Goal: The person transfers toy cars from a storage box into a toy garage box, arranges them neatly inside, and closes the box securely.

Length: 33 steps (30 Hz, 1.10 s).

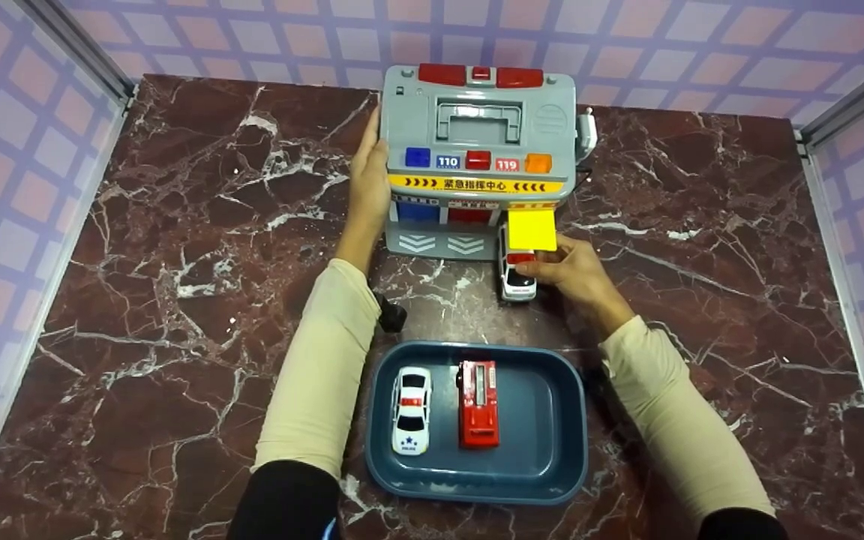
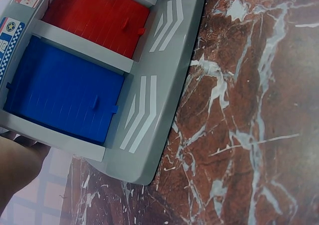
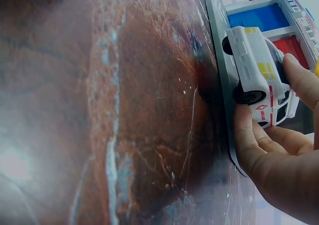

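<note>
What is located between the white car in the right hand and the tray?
The head view shows only bare tabletop between that white car and the tray.

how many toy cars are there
3: police car and red truck in the tray, ambulance in the right hand, by the raised yellow door. Any behind the closed blue door and red door would be hidden.

"110" (image 1: 448, 161), "119" (image 1: 507, 164), "紧急指挥中心" (image 1: 475, 185) on the toy station (image 1: 478, 148); "POLICE" (image 1: 409, 449) on the white police car (image 1: 411, 411)
</note>
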Motion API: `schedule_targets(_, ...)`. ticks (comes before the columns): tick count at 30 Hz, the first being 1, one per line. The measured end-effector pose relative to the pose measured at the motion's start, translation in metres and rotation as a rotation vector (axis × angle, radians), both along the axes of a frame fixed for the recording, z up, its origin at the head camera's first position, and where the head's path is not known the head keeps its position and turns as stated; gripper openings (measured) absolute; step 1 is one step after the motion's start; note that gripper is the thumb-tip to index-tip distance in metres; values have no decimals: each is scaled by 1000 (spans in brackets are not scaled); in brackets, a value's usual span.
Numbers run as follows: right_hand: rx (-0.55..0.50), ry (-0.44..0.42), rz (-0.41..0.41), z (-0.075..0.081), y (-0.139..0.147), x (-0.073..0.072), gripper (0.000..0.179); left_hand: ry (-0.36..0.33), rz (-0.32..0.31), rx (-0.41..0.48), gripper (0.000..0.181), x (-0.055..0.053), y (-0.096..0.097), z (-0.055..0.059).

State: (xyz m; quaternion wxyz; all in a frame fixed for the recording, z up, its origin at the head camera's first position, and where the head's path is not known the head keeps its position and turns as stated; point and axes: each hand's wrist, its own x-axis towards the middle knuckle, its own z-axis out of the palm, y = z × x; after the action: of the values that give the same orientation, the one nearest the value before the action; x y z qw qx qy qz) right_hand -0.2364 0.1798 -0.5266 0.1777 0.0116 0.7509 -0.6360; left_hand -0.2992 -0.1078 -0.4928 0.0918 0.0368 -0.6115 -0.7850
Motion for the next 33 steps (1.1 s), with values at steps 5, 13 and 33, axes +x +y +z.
schedule_targets(5, -70, -22, -17, -1, -1, 2, 47, -14, -1, 18, 52, 1, 0, 2)
schedule_targets(13, -82, -22, -45, -2, -1, 3, 49, -7, -2, 9, 52, 1, 0, 1)
schedule_targets(33, -124, -73, -152, 0, -4, 0, 60, -10, -2, -17, 52, 2, -1, 1)
